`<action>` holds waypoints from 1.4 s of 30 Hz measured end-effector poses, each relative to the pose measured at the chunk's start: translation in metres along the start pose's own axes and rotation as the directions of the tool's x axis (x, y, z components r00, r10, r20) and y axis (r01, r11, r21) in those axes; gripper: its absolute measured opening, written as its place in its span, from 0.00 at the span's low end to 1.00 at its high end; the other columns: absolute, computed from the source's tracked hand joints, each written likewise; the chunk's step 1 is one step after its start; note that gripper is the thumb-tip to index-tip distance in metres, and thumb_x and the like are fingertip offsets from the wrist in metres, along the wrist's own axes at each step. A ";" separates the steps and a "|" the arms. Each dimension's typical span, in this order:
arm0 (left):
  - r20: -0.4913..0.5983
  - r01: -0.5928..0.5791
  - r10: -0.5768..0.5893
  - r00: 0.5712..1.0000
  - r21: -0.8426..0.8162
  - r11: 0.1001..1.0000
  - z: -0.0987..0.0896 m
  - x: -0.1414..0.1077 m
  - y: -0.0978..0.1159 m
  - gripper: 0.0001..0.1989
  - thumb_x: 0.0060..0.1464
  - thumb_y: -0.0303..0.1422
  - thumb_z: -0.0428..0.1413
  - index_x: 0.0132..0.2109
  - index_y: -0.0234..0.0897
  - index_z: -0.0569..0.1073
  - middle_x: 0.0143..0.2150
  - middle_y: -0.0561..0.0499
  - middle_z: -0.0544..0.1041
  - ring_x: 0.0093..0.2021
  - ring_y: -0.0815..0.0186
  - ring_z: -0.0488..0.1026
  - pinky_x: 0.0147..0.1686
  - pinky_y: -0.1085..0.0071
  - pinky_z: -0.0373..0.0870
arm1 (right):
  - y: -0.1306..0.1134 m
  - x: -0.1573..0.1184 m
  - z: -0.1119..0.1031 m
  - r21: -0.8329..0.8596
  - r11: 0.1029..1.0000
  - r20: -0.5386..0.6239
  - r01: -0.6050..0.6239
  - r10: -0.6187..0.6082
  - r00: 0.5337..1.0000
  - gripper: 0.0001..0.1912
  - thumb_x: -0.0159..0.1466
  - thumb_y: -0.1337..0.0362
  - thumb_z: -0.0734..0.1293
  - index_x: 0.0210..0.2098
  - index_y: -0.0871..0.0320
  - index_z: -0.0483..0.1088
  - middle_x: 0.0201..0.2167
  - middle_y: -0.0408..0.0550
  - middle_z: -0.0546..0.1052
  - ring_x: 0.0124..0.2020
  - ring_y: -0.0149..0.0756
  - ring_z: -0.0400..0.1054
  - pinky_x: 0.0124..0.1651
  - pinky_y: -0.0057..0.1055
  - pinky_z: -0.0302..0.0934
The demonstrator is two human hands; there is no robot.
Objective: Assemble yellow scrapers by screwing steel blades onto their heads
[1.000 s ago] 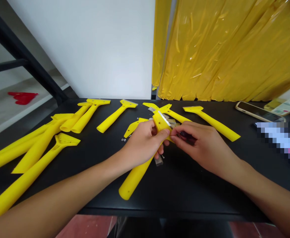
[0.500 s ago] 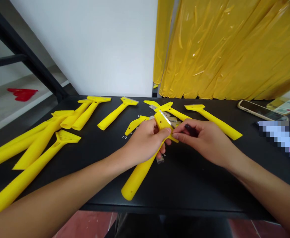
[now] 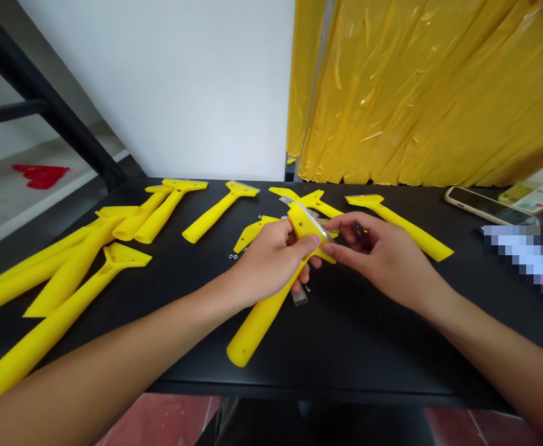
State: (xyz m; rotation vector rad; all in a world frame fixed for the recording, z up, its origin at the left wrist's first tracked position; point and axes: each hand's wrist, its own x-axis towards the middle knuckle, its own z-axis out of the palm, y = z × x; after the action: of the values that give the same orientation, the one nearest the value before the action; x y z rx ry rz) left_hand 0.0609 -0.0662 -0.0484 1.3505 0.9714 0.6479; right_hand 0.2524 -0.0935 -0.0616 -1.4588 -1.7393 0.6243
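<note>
Gripping the yellow scraper (image 3: 264,322), the left hand (image 3: 273,263) holds it over the black bench (image 3: 368,353), fingers wrapped round its neck; on the right hand (image 3: 382,263) the fingers were pinched close before — now they are spread a bit, right by the shiny blade (image 3: 316,223); I cannot tell if they hold anything; so the work now seems to be along the blade — not done yet, I think.

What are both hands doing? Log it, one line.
left hand: grips yellow scraper | right hand: at its blade, contact unclear | on black table: yellow plate, small rings, phone
</note>
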 end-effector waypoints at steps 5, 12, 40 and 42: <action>0.008 0.051 -0.051 0.999 -0.099 0.994 -0.002 -0.001 0.005 0.05 0.62 0.32 0.56 0.42 0.34 0.71 0.30 0.50 0.76 0.20 0.72 0.69 0.17 0.75 0.67 | 0.001 0.004 -0.003 0.218 0.965 0.086 -0.143 0.127 0.988 0.16 0.62 0.49 0.72 0.42 0.53 0.78 0.27 0.40 0.70 0.25 0.29 0.58 0.27 0.29 0.53; 0.054 0.046 -0.038 0.998 -0.173 0.984 -0.006 0.002 0.002 0.06 0.62 0.33 0.57 0.42 0.34 0.72 0.32 0.49 0.77 0.21 0.72 0.69 0.18 0.75 0.66 | -0.001 0.002 -0.004 0.208 0.949 0.262 -0.235 0.178 0.948 0.19 0.63 0.44 0.70 0.33 0.55 0.78 0.17 0.36 0.59 0.19 0.27 0.46 0.22 0.30 0.40; 0.045 0.006 -0.004 0.999 -0.057 0.998 -0.004 0.002 0.003 0.10 0.60 0.36 0.59 0.44 0.33 0.71 0.34 0.47 0.78 0.24 0.70 0.73 0.20 0.74 0.69 | 0.000 0.001 0.003 0.453 0.821 0.296 -0.346 0.228 0.928 0.18 0.59 0.49 0.73 0.30 0.58 0.74 0.27 0.41 0.67 0.23 0.26 0.47 0.23 0.29 0.40; -0.010 -0.023 0.023 1.000 -0.006 1.000 -0.004 0.001 0.000 0.17 0.61 0.37 0.58 0.53 0.34 0.66 0.37 0.46 0.79 0.24 0.68 0.75 0.20 0.73 0.71 | 0.000 0.001 0.004 0.490 0.789 0.284 -0.372 0.259 0.923 0.16 0.57 0.52 0.75 0.30 0.58 0.74 0.25 0.38 0.64 0.22 0.25 0.46 0.23 0.29 0.39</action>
State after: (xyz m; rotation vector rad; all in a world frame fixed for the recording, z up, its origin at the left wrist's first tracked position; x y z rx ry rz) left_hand 0.0575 -0.0636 -0.0480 1.3556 0.9622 0.6756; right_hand 0.2489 -0.0922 -0.0640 -1.3117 -1.3000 1.3664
